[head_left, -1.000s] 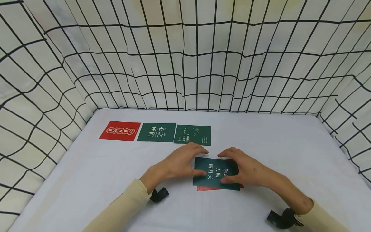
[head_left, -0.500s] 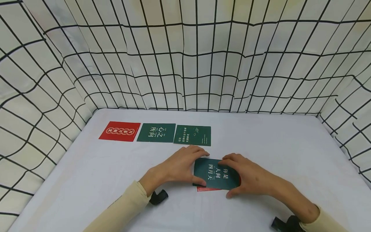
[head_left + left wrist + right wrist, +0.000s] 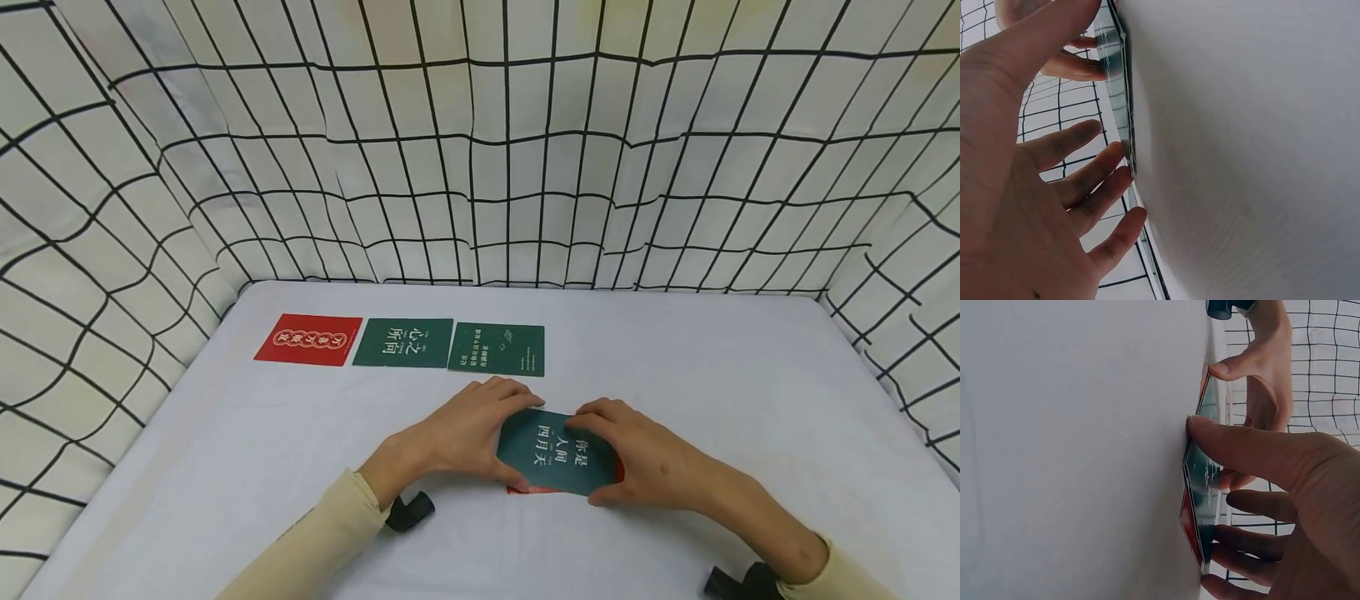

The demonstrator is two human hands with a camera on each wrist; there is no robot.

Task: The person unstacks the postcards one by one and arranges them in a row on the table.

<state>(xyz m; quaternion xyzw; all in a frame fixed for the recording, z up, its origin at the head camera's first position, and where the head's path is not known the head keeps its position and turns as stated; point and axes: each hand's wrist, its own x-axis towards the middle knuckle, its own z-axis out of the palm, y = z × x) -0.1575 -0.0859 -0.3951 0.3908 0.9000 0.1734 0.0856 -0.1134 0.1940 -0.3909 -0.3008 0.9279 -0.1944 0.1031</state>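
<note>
A small stack of cards (image 3: 551, 450) lies in front of me on the white cloth, a dark green card with white characters on top. Red card edges (image 3: 1190, 525) show below it in the right wrist view. My left hand (image 3: 465, 429) holds the stack's left end, thumb at the near corner and fingers by the far edge. At the other end, my right hand (image 3: 652, 458) grips the stack between its thumb on the near edge and fingers at the far side. Its palm covers the right end in the head view.
Farther back, a red card (image 3: 308, 339), a green card (image 3: 403, 342) and another green card (image 3: 498, 348) lie in a row. The white cloth (image 3: 712, 358) spreads around them. A black-grid white curtain (image 3: 487, 167) encloses the back and sides.
My right thumb has moved from the top of the green card to the near edge of the stack. The top card has turned slightly, and less red shows at the right.
</note>
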